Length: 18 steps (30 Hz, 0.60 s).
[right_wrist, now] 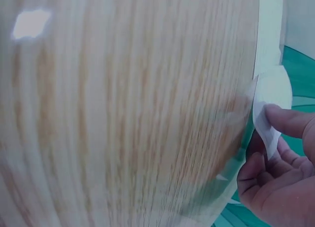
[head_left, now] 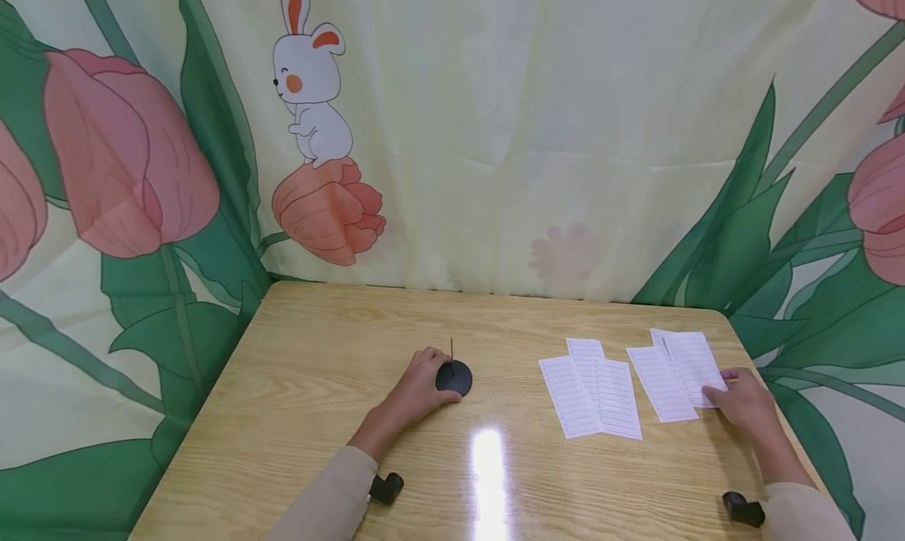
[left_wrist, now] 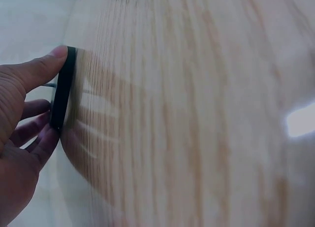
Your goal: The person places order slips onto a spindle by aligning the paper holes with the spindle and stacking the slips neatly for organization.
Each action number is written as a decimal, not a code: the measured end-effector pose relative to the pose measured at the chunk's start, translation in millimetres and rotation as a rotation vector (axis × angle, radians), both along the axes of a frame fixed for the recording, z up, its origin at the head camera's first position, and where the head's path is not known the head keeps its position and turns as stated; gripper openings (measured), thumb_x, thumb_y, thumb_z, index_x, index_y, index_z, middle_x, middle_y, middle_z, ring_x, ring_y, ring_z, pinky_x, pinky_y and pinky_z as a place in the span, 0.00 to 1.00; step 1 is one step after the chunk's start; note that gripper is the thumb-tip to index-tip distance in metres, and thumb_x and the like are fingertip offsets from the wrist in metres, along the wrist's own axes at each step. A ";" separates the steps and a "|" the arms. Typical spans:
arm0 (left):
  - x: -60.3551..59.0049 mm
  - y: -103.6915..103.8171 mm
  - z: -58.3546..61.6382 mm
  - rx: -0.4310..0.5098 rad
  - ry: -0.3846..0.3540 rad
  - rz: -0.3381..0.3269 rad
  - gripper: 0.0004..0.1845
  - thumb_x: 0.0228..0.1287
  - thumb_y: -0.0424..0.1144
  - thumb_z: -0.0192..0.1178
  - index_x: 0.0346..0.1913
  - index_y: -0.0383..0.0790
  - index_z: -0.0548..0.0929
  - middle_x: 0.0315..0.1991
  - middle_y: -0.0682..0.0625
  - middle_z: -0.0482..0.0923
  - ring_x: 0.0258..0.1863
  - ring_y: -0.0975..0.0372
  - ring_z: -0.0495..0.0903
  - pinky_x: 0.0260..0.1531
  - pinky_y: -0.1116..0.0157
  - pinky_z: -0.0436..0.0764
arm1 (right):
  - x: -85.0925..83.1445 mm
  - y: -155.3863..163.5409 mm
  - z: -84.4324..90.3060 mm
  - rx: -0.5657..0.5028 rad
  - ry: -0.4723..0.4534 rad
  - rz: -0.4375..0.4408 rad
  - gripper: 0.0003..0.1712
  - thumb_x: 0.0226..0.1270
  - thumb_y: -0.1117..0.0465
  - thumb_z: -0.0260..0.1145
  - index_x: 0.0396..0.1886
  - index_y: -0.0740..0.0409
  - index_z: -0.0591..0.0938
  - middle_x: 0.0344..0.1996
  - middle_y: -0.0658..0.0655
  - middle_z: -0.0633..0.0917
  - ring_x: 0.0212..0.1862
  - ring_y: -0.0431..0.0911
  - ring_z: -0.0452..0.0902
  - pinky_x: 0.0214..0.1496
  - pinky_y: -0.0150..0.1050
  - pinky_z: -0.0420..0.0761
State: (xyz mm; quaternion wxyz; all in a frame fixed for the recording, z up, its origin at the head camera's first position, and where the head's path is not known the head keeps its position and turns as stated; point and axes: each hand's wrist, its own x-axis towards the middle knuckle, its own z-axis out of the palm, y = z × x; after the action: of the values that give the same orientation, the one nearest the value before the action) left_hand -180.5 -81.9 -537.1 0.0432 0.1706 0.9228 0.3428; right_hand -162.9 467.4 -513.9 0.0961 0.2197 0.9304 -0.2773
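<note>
My left hand point(head_left: 415, 389) grips the rim of a round black base point(head_left: 456, 378) from which a thin upright spike rises. In the left wrist view the thumb and fingers hold the black disc point(left_wrist: 64, 89) by its edges, close above or on the tabletop. At the right side my right hand point(head_left: 744, 402) pinches the edge of a printed paper slip point(head_left: 696, 360). The right wrist view shows that slip point(right_wrist: 273, 94) bent between thumb and fingers. It overlaps other slips point(head_left: 661, 388) lined with rows of print.
Another group of overlapping paper slips point(head_left: 587, 392) lies between the hands. The wooden table point(head_left: 332, 321) reaches back to a curtain point(head_left: 459, 133) with tulips and a rabbit. A light glares off the tabletop near the front.
</note>
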 end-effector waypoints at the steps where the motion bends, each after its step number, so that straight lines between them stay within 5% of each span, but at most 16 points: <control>1: -0.1 0.1 0.0 -0.001 0.000 -0.001 0.35 0.56 0.48 0.79 0.64 0.36 0.80 0.62 0.42 0.75 0.62 0.50 0.72 0.60 0.51 0.77 | 0.1 0.5 0.2 0.000 0.007 0.004 0.37 0.74 0.60 0.64 0.67 0.81 0.59 0.58 0.84 0.68 0.53 0.72 0.66 0.55 0.65 0.74; 18: -0.5 -1.6 -0.9 0.002 -0.005 -0.002 0.36 0.57 0.49 0.78 0.65 0.37 0.79 0.64 0.43 0.74 0.63 0.50 0.73 0.61 0.51 0.78 | 8.4 -2.9 22.2 0.081 0.251 0.125 0.26 0.80 0.63 0.53 0.68 0.76 0.64 0.54 0.84 0.74 0.53 0.74 0.72 0.45 0.59 0.73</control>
State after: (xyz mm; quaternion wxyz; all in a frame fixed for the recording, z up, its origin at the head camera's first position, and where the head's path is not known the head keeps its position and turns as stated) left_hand -181.0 -83.5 -538.0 0.0457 0.1709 0.9222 0.3439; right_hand -154.5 464.6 -491.7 -0.0131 0.1286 0.9573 -0.2584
